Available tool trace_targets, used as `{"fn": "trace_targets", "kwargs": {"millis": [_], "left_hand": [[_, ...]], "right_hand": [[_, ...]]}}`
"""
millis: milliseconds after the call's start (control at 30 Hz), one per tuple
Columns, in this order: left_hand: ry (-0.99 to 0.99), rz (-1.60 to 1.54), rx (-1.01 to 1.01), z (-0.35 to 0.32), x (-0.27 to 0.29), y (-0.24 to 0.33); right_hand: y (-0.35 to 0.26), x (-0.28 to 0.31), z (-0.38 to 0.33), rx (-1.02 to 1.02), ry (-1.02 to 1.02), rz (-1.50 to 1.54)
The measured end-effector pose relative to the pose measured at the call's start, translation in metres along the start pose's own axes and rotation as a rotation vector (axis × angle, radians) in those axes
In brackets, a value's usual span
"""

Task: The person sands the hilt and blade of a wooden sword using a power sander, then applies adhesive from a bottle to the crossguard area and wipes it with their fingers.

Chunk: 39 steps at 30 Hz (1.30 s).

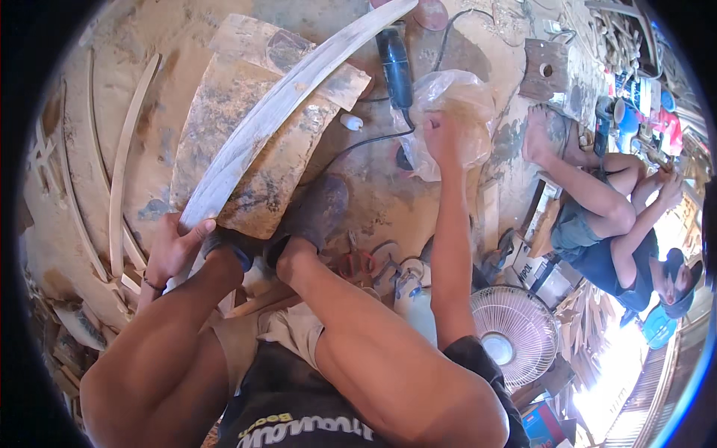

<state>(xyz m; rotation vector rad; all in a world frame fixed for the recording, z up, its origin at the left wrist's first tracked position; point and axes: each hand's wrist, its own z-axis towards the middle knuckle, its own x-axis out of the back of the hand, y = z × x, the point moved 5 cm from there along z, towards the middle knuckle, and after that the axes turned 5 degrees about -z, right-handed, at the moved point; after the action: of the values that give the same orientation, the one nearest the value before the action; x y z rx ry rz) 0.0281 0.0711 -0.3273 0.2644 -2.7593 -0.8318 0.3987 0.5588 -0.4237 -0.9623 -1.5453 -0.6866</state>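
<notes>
A long, curved wooden piece [269, 127], pale and greyish, slants across a worn wooden board [216, 119]. My left hand [178, 243] grips its near end, thumb on top. On the right, my right arm stretches out to a clear plastic bag [478, 97] with tan stuff inside. My right hand [442, 136] is at the bag's near left side, its fingers curled; what they hold, if anything, is hidden. Beside the bag lies a dark power tool [394, 66] with a black cord. A small white plastic piece [351, 121] rests between board and bag.
Several curved wooden strips [128, 164] lie on the dusty ground at left. A round fan [514, 336] stands right of my leg. Another person [620, 224] sits at the right, hands together. Red-handled scissors [357, 263] lie past my feet; a block with a hole [544, 71] sits at upper right.
</notes>
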Motion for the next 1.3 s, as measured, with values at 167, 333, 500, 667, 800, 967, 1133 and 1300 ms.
{"fn": "trace_targets", "kwargs": {"millis": [167,333,500,667,800,967,1133,1300], "left_hand": [[-0.014,0.029,0.022,0.000,0.000,0.001],[-0.030,0.088,-0.003,0.000,-0.001,0.011],[0.032,0.172,-0.056,-0.003,0.002,0.018],[0.009,0.271,0.030,-0.006,0.003,0.019],[0.015,0.190,0.027,-0.011,0.002,0.024],[0.009,0.247,0.023,-0.009,0.001,0.026],[-0.002,0.205,0.021,-0.007,0.000,0.022],[0.012,0.244,0.008,-0.007,0.001,0.020]], "right_hand": [[0.019,-0.019,0.020,0.014,0.305,-0.126],[0.038,-0.052,0.015,-0.068,-0.031,-0.206],[0.042,-0.074,0.018,-0.036,0.241,-0.319],[0.044,-0.033,0.013,-0.192,0.112,0.042],[0.003,0.062,-0.033,-0.373,0.272,0.328],[-0.087,0.129,-0.082,-0.463,0.156,0.734],[-0.207,0.149,-0.124,-0.131,0.109,0.950],[-0.297,0.122,-0.126,0.621,0.286,0.587]]}}
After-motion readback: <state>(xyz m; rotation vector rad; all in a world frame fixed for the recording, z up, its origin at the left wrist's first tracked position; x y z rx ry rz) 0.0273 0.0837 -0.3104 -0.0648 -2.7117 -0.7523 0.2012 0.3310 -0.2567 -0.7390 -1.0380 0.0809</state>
